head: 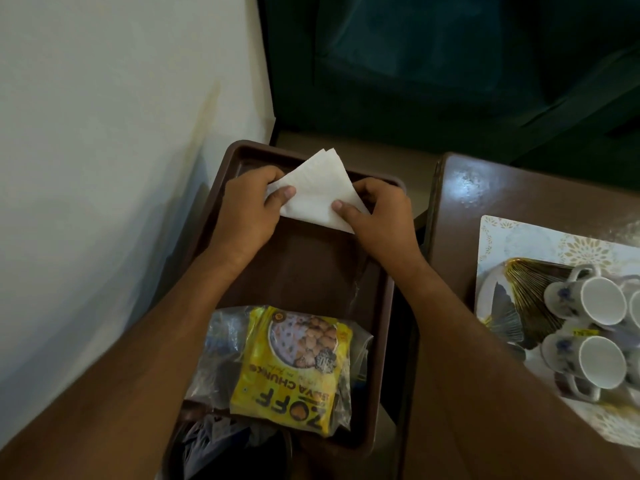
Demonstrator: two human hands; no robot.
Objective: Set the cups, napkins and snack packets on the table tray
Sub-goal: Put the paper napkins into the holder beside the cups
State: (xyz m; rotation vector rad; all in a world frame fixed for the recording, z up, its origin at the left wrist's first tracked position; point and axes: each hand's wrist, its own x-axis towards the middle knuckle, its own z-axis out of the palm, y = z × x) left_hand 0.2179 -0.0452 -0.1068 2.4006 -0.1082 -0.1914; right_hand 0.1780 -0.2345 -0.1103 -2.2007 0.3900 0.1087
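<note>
Here, snack packets and napkins on the brown tray.
Nearest, the yellow snack packet (pixel 291 368) lies on the brown tray (pixel 377 341); farther in, left hand (pixel 247 206) and right hand (pixel 375 213) pinch white napkins (pixel 320 192) over the tray's far end; cups (pixel 585 320) sit rightward.

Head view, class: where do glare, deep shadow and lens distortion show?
Head view: glare on the glossy brown wooden table beside the brown plastic tray; the dark green curtain sinks into shadow; the wide lens bends the white wall near the frame edge.
</note>
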